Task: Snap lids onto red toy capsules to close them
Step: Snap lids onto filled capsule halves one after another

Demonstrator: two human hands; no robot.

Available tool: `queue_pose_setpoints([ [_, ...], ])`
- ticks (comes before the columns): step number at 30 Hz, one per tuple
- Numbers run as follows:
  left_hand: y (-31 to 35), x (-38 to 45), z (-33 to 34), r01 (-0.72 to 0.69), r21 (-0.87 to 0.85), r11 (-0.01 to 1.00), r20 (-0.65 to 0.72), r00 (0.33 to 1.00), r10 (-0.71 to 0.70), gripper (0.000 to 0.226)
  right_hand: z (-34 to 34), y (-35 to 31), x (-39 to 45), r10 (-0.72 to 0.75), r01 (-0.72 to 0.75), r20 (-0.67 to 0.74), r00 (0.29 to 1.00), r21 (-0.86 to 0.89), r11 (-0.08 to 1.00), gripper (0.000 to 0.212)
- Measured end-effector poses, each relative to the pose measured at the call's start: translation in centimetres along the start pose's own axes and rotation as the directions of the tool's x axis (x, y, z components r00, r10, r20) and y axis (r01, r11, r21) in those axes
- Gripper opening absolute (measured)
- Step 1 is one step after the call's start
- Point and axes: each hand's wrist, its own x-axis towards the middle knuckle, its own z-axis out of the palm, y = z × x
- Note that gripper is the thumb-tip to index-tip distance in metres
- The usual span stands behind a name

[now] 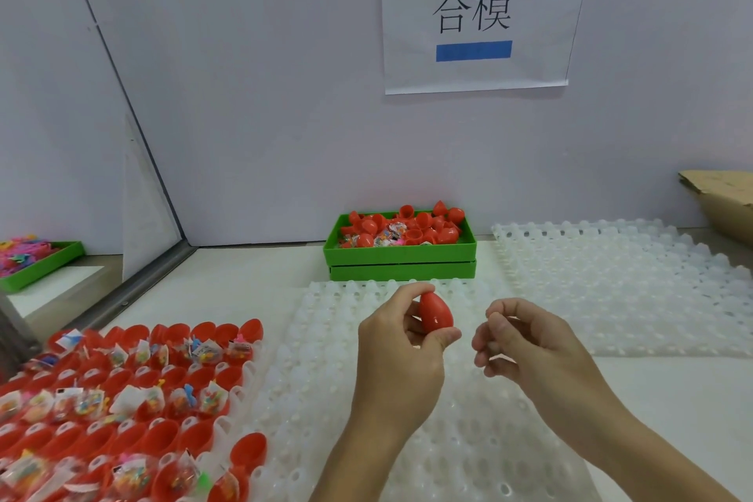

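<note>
Red egg-shaped capsule (435, 314), closed, glossy, pointed end up.

Open white tabletop (252, 269) at the back left, between the grey metal partition frame (134, 289) and the stacked green plastic trays (401, 257) heaped with red capsule halves (403, 226) against the back wall. The front left corner is blocked by open red capsule shells (134, 387) standing packed in rows. The middle is covered by a low translucent white dimpled tray (326, 359), another (611, 281) on the right. A brown cardboard box (721, 200) closes the back right corner. Bare tabletop front right.
</note>
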Motion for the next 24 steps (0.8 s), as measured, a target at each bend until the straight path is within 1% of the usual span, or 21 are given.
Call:
queue_pose_setpoints([
  [2,0.0,-0.1,0.1,-0.013,0.032,0.999,0.007,1.000,0.013,0.044,0.0,-0.1,-0.1,-0.026,0.026,-0.012,1.000,-0.014,1.000,0.011],
  [5,0.0,0.0,0.2,0.008,0.001,1.000,0.010,1.000,-0.008,0.032,-0.1,-0.4,-0.1,-0.066,0.064,-0.035,0.997,-0.056,0.996,0.015],
  [7,0.2,0.1,0.1,0.064,-0.100,0.993,0.024,0.998,-0.062,0.022,-0.1,-0.6,-0.1,-0.066,0.063,-0.040,0.997,-0.071,0.996,0.017],
  [9,0.3,0.2,0.0,0.126,-0.230,0.965,0.052,0.992,-0.117,0.016,-0.2,-0.7,-0.1,-0.058,0.055,-0.034,0.998,-0.094,0.994,0.018],
  [11,0.3,0.3,-0.1,0.172,-0.300,0.938,0.074,0.985,-0.157,0.015,-0.2,-0.6,-0.1,-0.057,0.052,-0.038,0.998,-0.122,0.991,0.019],
  [13,0.2,0.3,-0.2,0.187,-0.316,0.930,0.065,0.982,-0.175,0.023,-0.2,-0.7,-0.1,-0.062,0.054,-0.058,0.996,-0.132,0.990,0.017],
  [15,-0.2,0.4,-0.2,0.148,-0.239,0.960,0.024,0.989,-0.146,0.034,-0.2,-0.9,-0.3,-0.063,0.050,-0.083,0.995,-0.143,0.988,0.012],
  [17,-0.3,0.3,-0.2,0.093,-0.150,0.984,0.002,0.996,-0.094,0.040,0.0,-1.2,-0.4,-0.057,0.044,-0.075,0.996,-0.168,0.985,0.013],
  [21,-0.4,0.0,0.0,-0.026,-0.013,1.000,0.037,0.999,0.026,0.044,1.0,-1.7,-1.0,-0.049,0.050,0.011,0.999,-0.260,0.964,0.015],
  [24,-0.6,-0.2,0.2,-0.138,0.134,0.981,0.092,0.988,0.127,0.046,1.9,-1.7,-1.2,-0.076,0.087,0.046,0.996,-0.381,0.921,0.012],
])
